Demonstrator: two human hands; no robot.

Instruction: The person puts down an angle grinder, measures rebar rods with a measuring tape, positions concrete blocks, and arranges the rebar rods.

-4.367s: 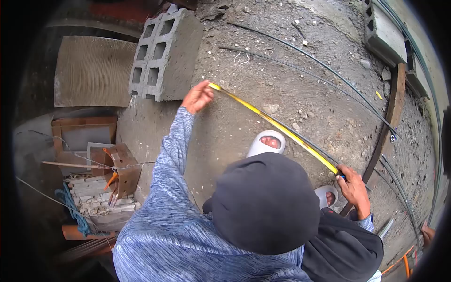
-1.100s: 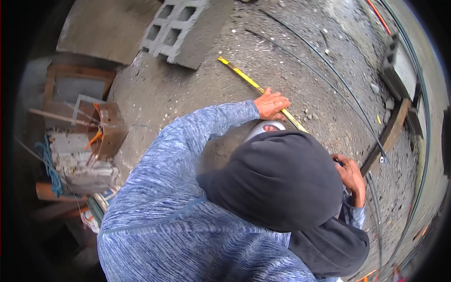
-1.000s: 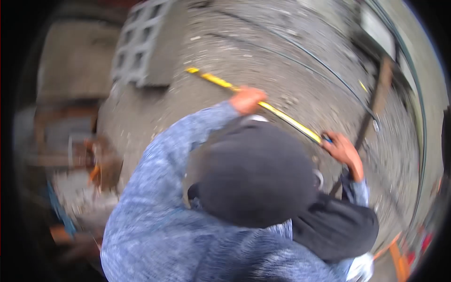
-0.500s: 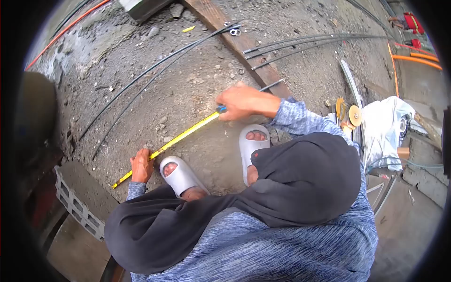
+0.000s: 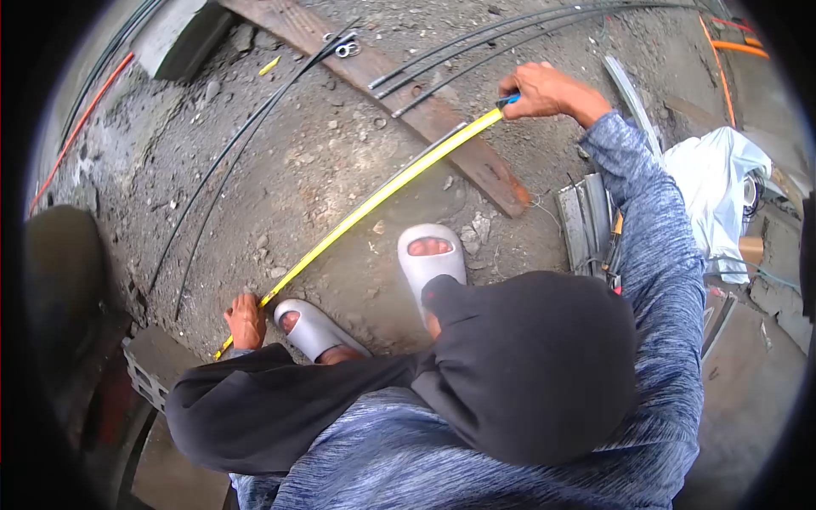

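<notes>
A yellow tape measure blade (image 5: 382,194) stretches diagonally over the dirt, bowed slightly. My right hand (image 5: 551,90) is closed around the tape measure's blue and black case (image 5: 509,101), just beyond the wooden plank. Near my left slipper, my left hand (image 5: 246,321) pinches the blade close to its free end, which sticks out below the fingers. A thin grey rod (image 5: 429,151) runs along the blade's far edge, its tip over the wooden plank (image 5: 476,161); much of its length is hidden by the tape.
Several dark rods (image 5: 476,49) rest across the plank, and two more (image 5: 229,149) lie to the left. Metal rings (image 5: 347,49) sit on the plank. Concrete blocks (image 5: 183,38) stand at upper left and lower left. Metal channels (image 5: 585,225) and a white sack (image 5: 714,191) are at right.
My right hand has moved up and right with the case, drawing out more blade. My left hand stays near the left slipper. The view has shifted, and the grinder at right is now mostly hidden.
</notes>
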